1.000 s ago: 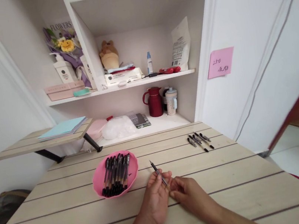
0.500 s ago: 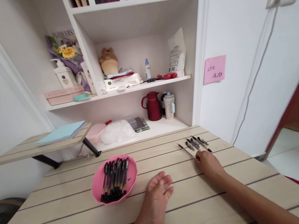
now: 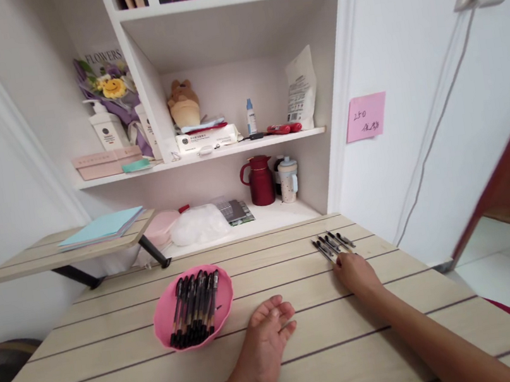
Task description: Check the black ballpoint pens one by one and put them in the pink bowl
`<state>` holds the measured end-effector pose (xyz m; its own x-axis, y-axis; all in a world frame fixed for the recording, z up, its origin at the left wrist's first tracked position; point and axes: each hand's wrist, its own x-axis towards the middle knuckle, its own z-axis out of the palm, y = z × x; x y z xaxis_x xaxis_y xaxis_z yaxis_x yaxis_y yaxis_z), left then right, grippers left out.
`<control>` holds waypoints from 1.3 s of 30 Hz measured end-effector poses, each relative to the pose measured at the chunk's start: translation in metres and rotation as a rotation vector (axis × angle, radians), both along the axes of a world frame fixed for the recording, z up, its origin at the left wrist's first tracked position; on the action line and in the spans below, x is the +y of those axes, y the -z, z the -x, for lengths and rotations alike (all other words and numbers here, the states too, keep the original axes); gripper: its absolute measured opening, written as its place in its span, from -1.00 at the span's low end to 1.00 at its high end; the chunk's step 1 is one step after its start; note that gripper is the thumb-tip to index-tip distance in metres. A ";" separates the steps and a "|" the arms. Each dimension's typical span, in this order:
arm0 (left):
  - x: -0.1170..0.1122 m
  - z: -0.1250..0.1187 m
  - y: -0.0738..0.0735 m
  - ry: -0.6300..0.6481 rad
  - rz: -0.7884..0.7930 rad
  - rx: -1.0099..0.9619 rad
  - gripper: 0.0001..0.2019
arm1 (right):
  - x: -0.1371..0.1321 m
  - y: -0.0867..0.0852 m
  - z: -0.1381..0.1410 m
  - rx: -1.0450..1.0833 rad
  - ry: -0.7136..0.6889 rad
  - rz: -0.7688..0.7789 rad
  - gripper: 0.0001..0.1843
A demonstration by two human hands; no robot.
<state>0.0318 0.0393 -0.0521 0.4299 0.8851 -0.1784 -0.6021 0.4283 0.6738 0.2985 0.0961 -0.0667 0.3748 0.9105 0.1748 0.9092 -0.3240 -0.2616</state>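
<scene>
My right hand (image 3: 357,273) is at the right side of the table, fingers closed around the near end of a black pen (image 3: 324,253). That pen points away from me, at the left end of a small row of black pens (image 3: 338,242) lying side by side. The fingers hide the pen's lower part. My left hand (image 3: 269,335) rests on the slatted wooden table (image 3: 336,351) with its fingers loosely apart and nothing in them. To its left stands a pink scalloped bowl (image 3: 224,285), holding many black-capped pens (image 3: 196,308).
A raised wooden stand (image 3: 21,264) at the left carries light-blue paper (image 3: 102,228). Behind the table, white shelves hold a red jug (image 3: 261,181), a speckled cup (image 3: 288,181) and a clear plastic bag (image 3: 200,225). A pink note (image 3: 365,117) sticks to the right wall.
My right hand has brought the pen to the right and slightly away, closer to the row, and the pen now lies beside the others. My left hand has stayed nearly still.
</scene>
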 end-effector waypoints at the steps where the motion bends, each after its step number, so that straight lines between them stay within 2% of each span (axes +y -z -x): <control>1: 0.000 0.000 0.000 0.001 0.000 0.000 -0.74 | 0.000 0.000 0.000 0.000 0.002 -0.004 -0.75; 13: 0.001 0.001 0.000 0.017 -0.013 0.024 -0.75 | -0.007 -0.006 0.006 0.000 0.008 -0.037 -0.77; 16: -0.002 0.000 0.001 0.009 -0.030 0.046 -0.73 | -0.015 -0.012 0.020 -0.004 -0.035 -0.030 -0.78; 19: -0.003 -0.004 -0.001 0.004 -0.083 0.128 -0.70 | -0.025 -0.019 0.049 0.020 -0.132 0.006 -0.79; 21: 0.000 -0.003 -0.009 -0.001 -0.172 0.271 -0.71 | -0.032 -0.024 0.073 0.045 -0.222 0.037 -0.79; 23: 0.006 0.006 -0.024 -0.050 -0.332 0.517 -0.74 | -0.040 -0.027 0.098 0.062 -0.309 0.057 -0.78; 27: 0.027 0.055 -0.066 -0.343 -0.794 1.291 -0.78 | -0.051 -0.026 0.136 0.068 -0.422 0.076 -0.78; 28: 0.033 0.070 -0.074 -0.393 -0.841 1.530 -0.79 | -0.053 -0.024 0.142 0.069 -0.435 0.079 -0.79; 30: 0.042 0.098 -0.084 -0.430 -0.741 1.929 -0.78 | -0.055 -0.019 0.148 0.066 -0.451 0.065 -0.80; 32: 0.047 0.117 -0.086 -0.356 -0.585 2.118 -0.77 | -0.056 -0.014 0.149 0.064 -0.452 0.041 -0.82; 35: 0.049 0.127 -0.077 -0.263 -0.455 2.123 -0.80 | -0.056 -0.006 0.146 0.062 -0.449 -0.001 -0.83; 39: 0.050 0.128 -0.065 -0.304 -0.373 2.049 -0.85 | -0.056 0.001 0.145 0.040 -0.472 -0.040 -0.83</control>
<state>-0.0960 0.0895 0.0131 -0.2345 0.9700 0.0641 0.9268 0.2031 0.3158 0.1538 0.0397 -0.0672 -0.0707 0.9757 0.2074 0.9436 0.1328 -0.3034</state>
